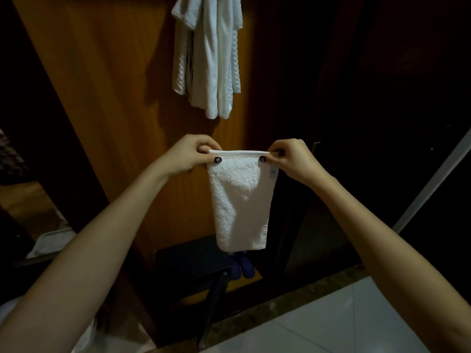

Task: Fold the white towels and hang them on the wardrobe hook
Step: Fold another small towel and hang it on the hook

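Observation:
A small white towel (pixel 239 200) hangs folded in front of me, held by its top edge. My left hand (pixel 190 155) pinches the top left corner and my right hand (pixel 290 159) pinches the top right corner, thumbs toward me. Above, several white towels (pixel 209 54) hang in a bunch against the brown wardrobe door (pixel 114 85). The hook itself is out of view above the frame.
A dark folding stand (pixel 196 266) sits low against the wardrobe, with dark blue slippers (pixel 242 266) beside it. Another white cloth (pixel 51 242) lies at the lower left. White floor tiles (pixel 344 322) spread at the lower right, past a dark open doorway.

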Motion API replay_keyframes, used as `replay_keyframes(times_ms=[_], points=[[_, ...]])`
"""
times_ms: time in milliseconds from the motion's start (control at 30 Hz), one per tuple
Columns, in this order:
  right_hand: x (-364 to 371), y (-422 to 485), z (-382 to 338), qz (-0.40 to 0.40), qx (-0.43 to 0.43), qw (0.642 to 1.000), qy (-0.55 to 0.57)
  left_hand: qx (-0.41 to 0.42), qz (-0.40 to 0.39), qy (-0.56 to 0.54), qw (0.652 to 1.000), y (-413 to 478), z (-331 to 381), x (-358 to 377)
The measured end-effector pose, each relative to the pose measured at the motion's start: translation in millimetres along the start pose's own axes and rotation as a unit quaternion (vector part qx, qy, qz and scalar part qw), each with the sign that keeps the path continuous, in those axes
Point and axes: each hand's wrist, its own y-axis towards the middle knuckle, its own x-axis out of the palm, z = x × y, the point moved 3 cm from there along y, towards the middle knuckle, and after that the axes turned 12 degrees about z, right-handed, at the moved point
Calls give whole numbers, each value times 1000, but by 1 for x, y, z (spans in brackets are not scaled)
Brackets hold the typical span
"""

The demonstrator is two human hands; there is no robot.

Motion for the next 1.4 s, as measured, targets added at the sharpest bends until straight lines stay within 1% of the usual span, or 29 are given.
replay_keyframes(times_ms=[67, 133, 167, 233, 267, 367, 467, 567, 633, 700, 733, 867, 933, 967, 1000, 1100, 1200, 1267, 1333, 1400], points=[[1, -3, 2, -6, 0, 1000, -17, 13, 28, 62, 998, 1, 0, 6], [5, -8, 2, 6, 12, 1000, -24, 37, 84, 113, 989, 0, -2, 14], [6, -10, 2, 18, 25, 999, -16, 39, 109, 120, 986, -1, -3, 20], [9, -16, -1, 19, 54, 998, 36, 30, 150, 94, 984, -3, -5, 29], [9, -19, -4, 7, 60, 996, 71, 28, 166, 75, 983, -4, -6, 33], [4, -24, -13, -24, 57, 985, 161, 40, 183, 37, 982, -8, -6, 39], [-4, -25, -20, -41, 50, 976, 206, 39, 195, 6, 980, -10, -4, 43], [-9, -23, -27, -61, 29, 977, 202, 37, 214, -8, 976, -10, -1, 45], [-10, -20, -27, -56, 34, 982, 176, 31, 216, -22, 976, -10, -2, 44], [-11, -17, -21, -54, 68, 985, 150, 17, 211, -46, 976, -9, -6, 39], [-12, -16, -18, -67, 84, 985, 136, 5, 203, -53, 978, -9, -8, 38], [-7, -18, -16, -188, 100, 973, 90, 0, 169, -32, 985, -9, -12, 40], [-4, -22, -20, -252, 96, 960, 80, 6, 151, -56, 987, -9, -12, 42], [-3, -24, -22, -272, 83, 956, 70, 9, 140, -69, 988, -9, -12, 42], [-3, -26, -24, -274, 64, 958, 56, 13, 131, -80, 988, -9, -12, 41], [-5, -24, -34, -206, -2, 978, 30, 23, 120, -109, 987, -7, -9, 38], [-6, -18, -42, -130, -73, 989, 18, 12, 116, -131, 985, 0, -7, 37], [-7, -12, -47, -90, -98, 991, 23, 10, 106, -147, 983, 2, -6, 37], [-6, -8, -53, -69, -119, 990, 27, 8, 97, -170, 981, 2, -2, 36], [-5, -3, -56, -54, -120, 991, 31, 2, 85, -194, 977, 0, 1, 36]])
